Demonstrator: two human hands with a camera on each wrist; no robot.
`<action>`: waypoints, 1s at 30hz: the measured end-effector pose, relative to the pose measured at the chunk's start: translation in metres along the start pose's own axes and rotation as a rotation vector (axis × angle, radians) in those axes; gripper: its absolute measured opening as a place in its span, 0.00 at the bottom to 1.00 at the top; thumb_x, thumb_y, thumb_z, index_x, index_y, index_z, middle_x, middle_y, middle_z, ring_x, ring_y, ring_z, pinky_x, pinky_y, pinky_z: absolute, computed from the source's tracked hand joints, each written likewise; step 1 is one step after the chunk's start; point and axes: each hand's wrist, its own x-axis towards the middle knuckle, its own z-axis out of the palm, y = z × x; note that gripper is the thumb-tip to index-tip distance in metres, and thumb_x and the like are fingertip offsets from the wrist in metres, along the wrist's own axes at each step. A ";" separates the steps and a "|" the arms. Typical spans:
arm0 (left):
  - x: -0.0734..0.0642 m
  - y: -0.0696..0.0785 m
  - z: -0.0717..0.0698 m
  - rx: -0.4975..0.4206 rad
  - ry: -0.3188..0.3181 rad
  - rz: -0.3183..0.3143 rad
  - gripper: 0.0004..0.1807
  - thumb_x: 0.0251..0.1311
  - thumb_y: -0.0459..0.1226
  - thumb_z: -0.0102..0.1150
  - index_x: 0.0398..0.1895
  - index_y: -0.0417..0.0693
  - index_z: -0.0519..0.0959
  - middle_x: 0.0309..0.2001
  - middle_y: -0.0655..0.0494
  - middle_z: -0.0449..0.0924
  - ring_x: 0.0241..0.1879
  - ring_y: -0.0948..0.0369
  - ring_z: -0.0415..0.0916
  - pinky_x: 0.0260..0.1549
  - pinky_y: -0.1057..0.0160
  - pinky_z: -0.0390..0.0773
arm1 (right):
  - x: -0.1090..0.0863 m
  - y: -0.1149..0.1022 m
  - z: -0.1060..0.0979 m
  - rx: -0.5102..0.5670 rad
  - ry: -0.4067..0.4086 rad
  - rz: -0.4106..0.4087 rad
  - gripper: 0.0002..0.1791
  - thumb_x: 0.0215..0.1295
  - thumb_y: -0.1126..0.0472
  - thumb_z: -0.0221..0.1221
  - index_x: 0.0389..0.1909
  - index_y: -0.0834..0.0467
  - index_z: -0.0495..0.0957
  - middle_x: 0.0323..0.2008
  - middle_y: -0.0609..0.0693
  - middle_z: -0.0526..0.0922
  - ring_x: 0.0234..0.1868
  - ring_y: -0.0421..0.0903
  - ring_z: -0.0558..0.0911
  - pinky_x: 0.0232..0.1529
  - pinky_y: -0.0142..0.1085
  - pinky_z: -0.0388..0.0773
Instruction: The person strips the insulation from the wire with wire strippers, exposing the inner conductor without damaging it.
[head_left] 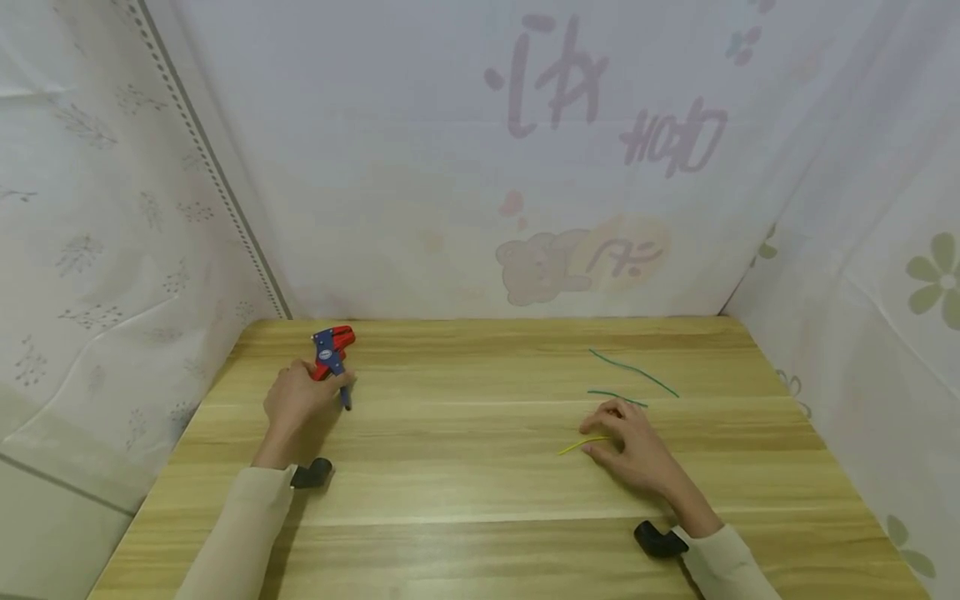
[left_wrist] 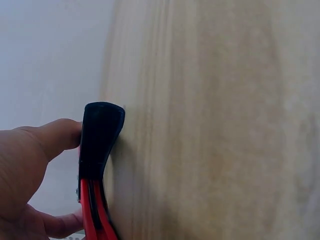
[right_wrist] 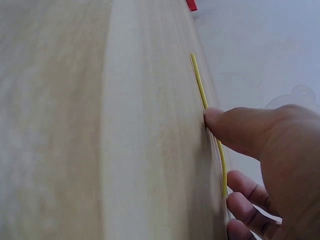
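Note:
At the left of the table, my left hand (head_left: 295, 398) grips a red and blue wire stripper (head_left: 327, 350) between thumb and fingers. Its dark blue handle end (left_wrist: 101, 132) shows close up in the left wrist view, with the thumb against one side. My right hand (head_left: 632, 448) is low over a short yellow wire (head_left: 576, 446) on the right. In the right wrist view the thumb overlaps the wire (right_wrist: 200, 85), and the bent fingers are apart from the thumb, near the wire's other end. Beyond this hand lie two green wires, a longer one (head_left: 636, 367) and a shorter one (head_left: 617, 395).
The wood-grain table (head_left: 450, 467) ends at a printed white cloth backdrop (head_left: 390, 183). Patterned cloth also hangs at the left and right sides. A black wrist-camera piece sits at each cuff, the left one (head_left: 312, 473) and the right one (head_left: 660, 540).

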 end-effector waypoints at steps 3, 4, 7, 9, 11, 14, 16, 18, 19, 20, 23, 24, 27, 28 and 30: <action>0.000 0.002 -0.002 -0.001 -0.019 -0.007 0.40 0.56 0.68 0.63 0.48 0.39 0.74 0.36 0.47 0.77 0.34 0.53 0.73 0.27 0.59 0.68 | 0.000 -0.001 0.001 0.009 0.011 0.006 0.10 0.61 0.56 0.73 0.40 0.42 0.84 0.52 0.48 0.78 0.57 0.53 0.73 0.55 0.54 0.73; 0.000 0.002 -0.003 -0.002 -0.026 -0.008 0.39 0.56 0.68 0.63 0.46 0.40 0.74 0.34 0.48 0.75 0.33 0.54 0.72 0.26 0.59 0.67 | 0.000 -0.001 0.001 0.011 0.015 0.004 0.09 0.60 0.56 0.73 0.39 0.42 0.84 0.51 0.48 0.78 0.56 0.53 0.73 0.54 0.53 0.73; 0.002 0.003 -0.005 -0.005 -0.052 -0.015 0.36 0.56 0.67 0.64 0.40 0.41 0.73 0.31 0.52 0.70 0.31 0.56 0.68 0.25 0.60 0.65 | 0.001 -0.001 0.002 0.014 0.028 -0.003 0.10 0.60 0.58 0.73 0.36 0.40 0.83 0.49 0.47 0.77 0.53 0.51 0.73 0.52 0.51 0.72; 0.002 0.004 -0.007 -0.010 -0.069 -0.018 0.35 0.56 0.66 0.64 0.38 0.42 0.72 0.30 0.53 0.68 0.30 0.57 0.67 0.24 0.61 0.63 | 0.001 -0.002 0.003 0.019 0.030 -0.001 0.11 0.59 0.58 0.73 0.34 0.40 0.82 0.48 0.46 0.77 0.51 0.50 0.72 0.51 0.49 0.72; 0.003 0.004 -0.008 -0.019 -0.079 -0.018 0.35 0.56 0.66 0.65 0.38 0.42 0.71 0.29 0.53 0.67 0.29 0.57 0.66 0.24 0.61 0.62 | 0.001 -0.002 0.003 0.020 0.030 0.001 0.11 0.59 0.58 0.73 0.33 0.39 0.82 0.48 0.46 0.77 0.51 0.49 0.72 0.51 0.49 0.71; 0.003 0.004 -0.008 -0.030 -0.085 -0.016 0.35 0.56 0.66 0.65 0.38 0.42 0.71 0.29 0.53 0.67 0.28 0.57 0.67 0.23 0.61 0.63 | 0.002 -0.002 0.003 0.023 0.024 0.006 0.10 0.60 0.58 0.73 0.32 0.39 0.82 0.48 0.45 0.77 0.52 0.49 0.72 0.51 0.49 0.72; 0.004 0.004 -0.008 -0.034 -0.091 -0.018 0.35 0.55 0.66 0.66 0.37 0.43 0.70 0.28 0.53 0.68 0.26 0.58 0.67 0.22 0.62 0.64 | 0.002 -0.002 0.003 0.026 0.018 0.006 0.09 0.60 0.58 0.72 0.32 0.40 0.82 0.48 0.45 0.77 0.53 0.50 0.72 0.52 0.50 0.72; 0.005 0.002 -0.008 -0.036 -0.099 -0.021 0.35 0.55 0.66 0.66 0.35 0.44 0.69 0.27 0.54 0.68 0.25 0.58 0.68 0.21 0.62 0.65 | 0.001 -0.003 0.003 0.028 0.012 0.008 0.08 0.62 0.58 0.72 0.32 0.40 0.82 0.48 0.45 0.77 0.53 0.51 0.72 0.52 0.50 0.72; 0.006 0.002 -0.008 -0.036 -0.103 -0.025 0.35 0.55 0.67 0.66 0.34 0.45 0.69 0.26 0.55 0.68 0.24 0.58 0.68 0.20 0.62 0.65 | 0.002 -0.003 0.003 0.031 0.008 0.010 0.08 0.62 0.58 0.71 0.31 0.41 0.82 0.47 0.45 0.77 0.53 0.50 0.72 0.52 0.50 0.72; 0.007 0.001 -0.008 -0.036 -0.107 -0.025 0.35 0.55 0.67 0.66 0.33 0.45 0.68 0.26 0.55 0.67 0.23 0.59 0.68 0.20 0.62 0.65 | 0.001 -0.003 0.003 0.033 0.005 0.013 0.08 0.63 0.58 0.71 0.31 0.40 0.82 0.47 0.44 0.77 0.53 0.50 0.71 0.52 0.49 0.72; 0.008 -0.001 -0.009 -0.042 -0.117 -0.021 0.35 0.55 0.67 0.66 0.33 0.45 0.68 0.24 0.56 0.67 0.22 0.59 0.67 0.19 0.63 0.64 | 0.002 -0.004 0.004 0.043 -0.006 0.035 0.09 0.64 0.57 0.70 0.30 0.40 0.81 0.45 0.41 0.78 0.50 0.46 0.71 0.51 0.46 0.73; 0.009 -0.001 -0.009 -0.045 -0.119 -0.019 0.35 0.54 0.67 0.66 0.34 0.45 0.69 0.24 0.56 0.67 0.22 0.59 0.67 0.19 0.63 0.64 | 0.002 -0.003 0.004 0.049 -0.008 0.044 0.09 0.64 0.58 0.70 0.30 0.40 0.81 0.44 0.40 0.78 0.49 0.44 0.72 0.50 0.45 0.72; 0.011 -0.002 -0.009 -0.061 -0.133 -0.008 0.38 0.53 0.67 0.67 0.39 0.41 0.71 0.26 0.55 0.67 0.23 0.59 0.67 0.20 0.63 0.64 | 0.003 -0.002 0.005 0.054 -0.003 0.062 0.10 0.64 0.58 0.70 0.30 0.40 0.81 0.41 0.37 0.79 0.46 0.41 0.72 0.49 0.41 0.72; 0.011 -0.002 -0.009 -0.065 -0.140 -0.006 0.39 0.53 0.67 0.67 0.41 0.40 0.71 0.26 0.54 0.67 0.23 0.59 0.67 0.20 0.63 0.65 | 0.003 -0.002 0.005 0.054 0.001 0.065 0.10 0.64 0.58 0.70 0.30 0.40 0.81 0.41 0.37 0.79 0.46 0.40 0.72 0.48 0.40 0.72; 0.011 -0.003 -0.009 -0.072 -0.145 -0.002 0.42 0.52 0.67 0.68 0.45 0.38 0.72 0.28 0.54 0.67 0.25 0.59 0.67 0.21 0.63 0.65 | 0.004 0.000 0.005 0.050 0.011 0.064 0.09 0.64 0.59 0.70 0.30 0.41 0.81 0.39 0.36 0.80 0.44 0.38 0.72 0.47 0.38 0.72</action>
